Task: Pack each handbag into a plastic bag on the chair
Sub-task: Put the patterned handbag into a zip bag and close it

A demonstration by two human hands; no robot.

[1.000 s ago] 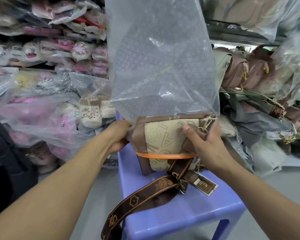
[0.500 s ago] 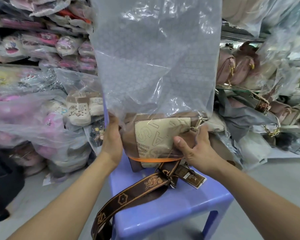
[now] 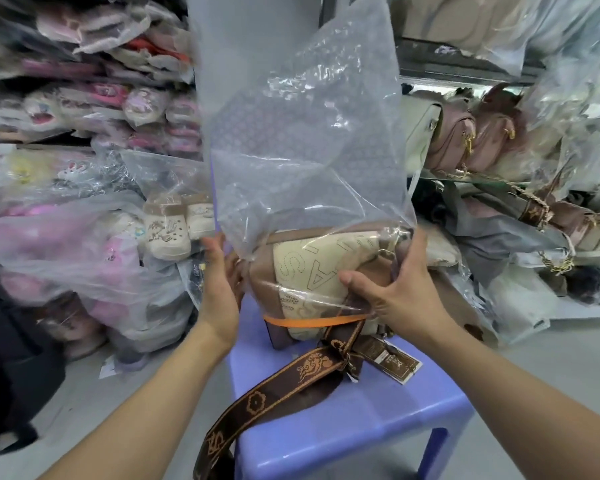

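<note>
Item 1: handbag (image 3: 312, 271), cream and brown, standing on the blue chair (image 3: 361, 420) at 6 o'clock in my view. Its upper part is inside the clear plastic bag (image 3: 302, 150), whose orange-edged mouth sits partway down the body.
Item 2: strap (image 3: 281, 379), brown with a gold pattern, trailing off the seat toward 7 o'clock.
Item 3: tag (image 3: 392, 358), lying on the seat at 5 o'clock of the handbag.
Right hand (image 3: 402, 296): at 3 o'clock of the handbag, thumb across the front, fingers wrapped round its end through the film.
Left hand (image 3: 220, 282): against the 9 o'clock side. Its fingertips are hidden, so I cannot tell whether it pinches.
Surroundings: bagged shoes (image 3: 167, 226) at 9 o'clock and pink bags (image 3: 471, 143) at 2 o'clock.
</note>
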